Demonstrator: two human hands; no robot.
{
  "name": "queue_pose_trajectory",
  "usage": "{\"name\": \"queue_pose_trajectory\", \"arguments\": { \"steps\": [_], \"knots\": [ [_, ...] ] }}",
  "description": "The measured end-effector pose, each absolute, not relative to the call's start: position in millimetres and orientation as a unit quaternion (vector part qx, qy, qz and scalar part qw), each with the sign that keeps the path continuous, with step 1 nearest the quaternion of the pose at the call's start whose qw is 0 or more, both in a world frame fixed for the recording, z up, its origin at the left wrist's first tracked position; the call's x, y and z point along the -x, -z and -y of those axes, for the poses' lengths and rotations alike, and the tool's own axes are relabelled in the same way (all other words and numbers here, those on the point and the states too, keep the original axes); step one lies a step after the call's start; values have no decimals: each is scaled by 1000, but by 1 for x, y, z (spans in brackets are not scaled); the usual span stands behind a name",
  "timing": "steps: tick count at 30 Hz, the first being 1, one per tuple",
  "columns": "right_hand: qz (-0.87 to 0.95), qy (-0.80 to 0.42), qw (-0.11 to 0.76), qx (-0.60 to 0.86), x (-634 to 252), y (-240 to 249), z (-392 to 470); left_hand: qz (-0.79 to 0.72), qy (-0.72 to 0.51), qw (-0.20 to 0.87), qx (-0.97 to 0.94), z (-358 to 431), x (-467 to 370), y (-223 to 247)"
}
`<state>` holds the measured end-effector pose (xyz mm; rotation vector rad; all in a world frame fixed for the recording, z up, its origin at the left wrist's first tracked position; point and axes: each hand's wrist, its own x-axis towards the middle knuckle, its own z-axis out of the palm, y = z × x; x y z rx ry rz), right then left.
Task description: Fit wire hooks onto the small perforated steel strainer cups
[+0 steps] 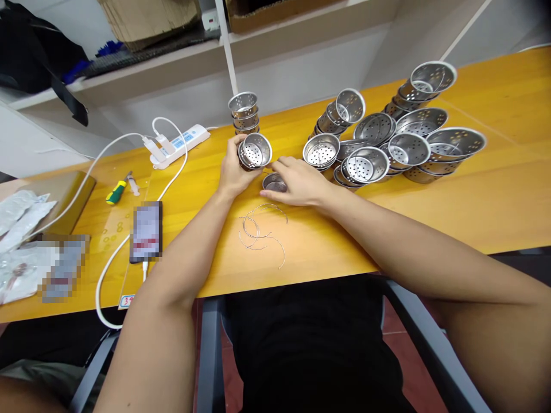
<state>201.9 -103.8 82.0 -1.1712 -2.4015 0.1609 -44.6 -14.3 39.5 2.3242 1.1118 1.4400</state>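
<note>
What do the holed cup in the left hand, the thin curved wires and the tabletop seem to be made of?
Cup in the left hand: probably polished stainless steel, given its silvery shine and bright rim.
Wires: likely bare metal, thin and silvery.
Tabletop: yellow-brown with a sheen and streaky grain; perhaps varnished wood, though wood-look laminate is possible.

1. I look from a camera on my head, facing forward and down.
2. It sits near, with my left hand [232, 172] and right hand [300, 181] close to mid-frame.
3. The worktop [327, 246] crosses the view, shelf [275, 30] above, lap [310, 344] below.
</note>
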Motion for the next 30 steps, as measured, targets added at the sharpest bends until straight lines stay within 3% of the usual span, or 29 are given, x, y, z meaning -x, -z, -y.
{"name": "queue_pose_trajectory", "arguments": {
  "steps": [4, 7, 21, 26, 30],
  "knots": [
    [795, -102, 378, 463, -198, -84, 107, -344, -462, 52, -816, 23, 42, -52],
    [784, -132, 426, 433, -196, -84, 108, -311, -429, 33, -847, 29, 38, -61],
    [846, -87, 392, 351, -209, -96, 104, -308, -429, 109, -842, 32, 36, -62],
    [840, -78, 448, 295, -211, -85, 99, -464, -518, 57, -716, 7, 64, -55],
    [824, -60, 480, 295, -211, -76, 91, -570, -515, 82, -635, -6, 83, -44]
  ]
}}
